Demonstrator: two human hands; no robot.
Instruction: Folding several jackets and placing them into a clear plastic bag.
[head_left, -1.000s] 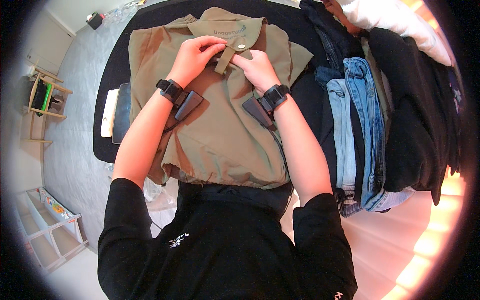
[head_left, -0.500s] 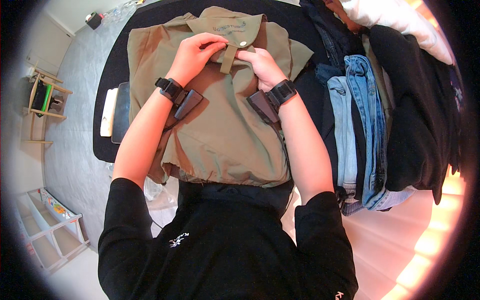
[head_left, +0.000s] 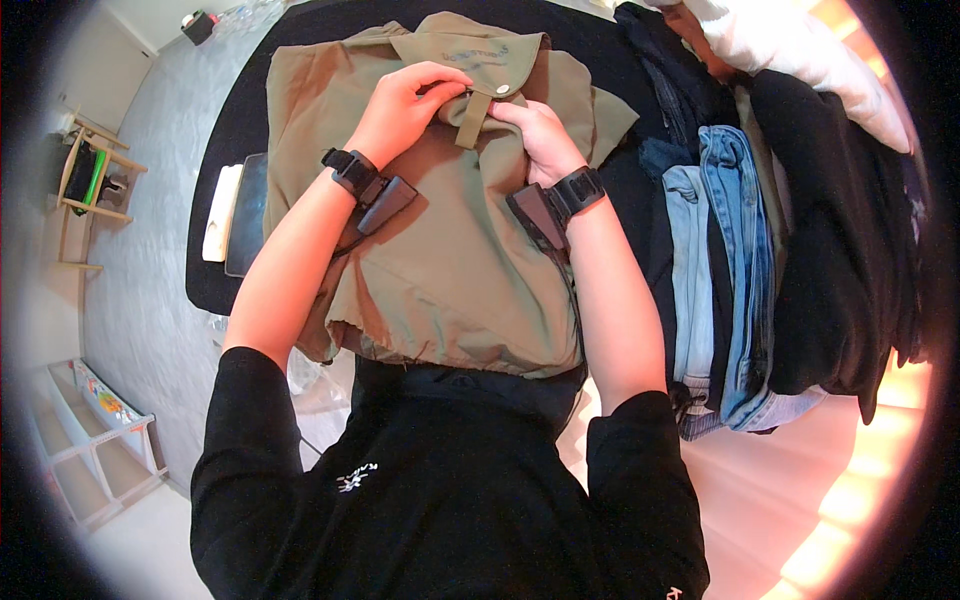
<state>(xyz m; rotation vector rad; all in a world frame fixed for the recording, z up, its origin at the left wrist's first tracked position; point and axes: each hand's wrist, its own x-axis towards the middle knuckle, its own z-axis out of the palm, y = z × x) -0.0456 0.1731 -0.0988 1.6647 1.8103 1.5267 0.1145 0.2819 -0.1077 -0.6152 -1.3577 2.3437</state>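
An olive-brown jacket (head_left: 440, 260) lies spread in front of me, its collar (head_left: 478, 55) at the far end with dark lettering and a pale round snap (head_left: 502, 90). A narrow strap of the same cloth (head_left: 472, 125) hangs below the collar. My left hand (head_left: 408, 105) pinches the cloth at the collar's lower edge, thumb and forefinger together. From the other side my right hand (head_left: 545, 140) grips the jacket front just beside the strap, its thumb toward the snap and its other fingers partly hidden by cloth. Both wrists carry black straps with dark devices.
The jacket rests on a black-covered table (head_left: 212, 275). Folded blue jeans (head_left: 735, 270), black garments (head_left: 835, 240) and a white cloth item (head_left: 800, 60) are piled on the right. A dark flat object (head_left: 245, 225) and a white one (head_left: 221, 215) lie at the left edge.
The whole view has shifted slightly, so the jacket sits a little farther right in it. Both hands keep their hold at the collar, with hardly any finger movement.
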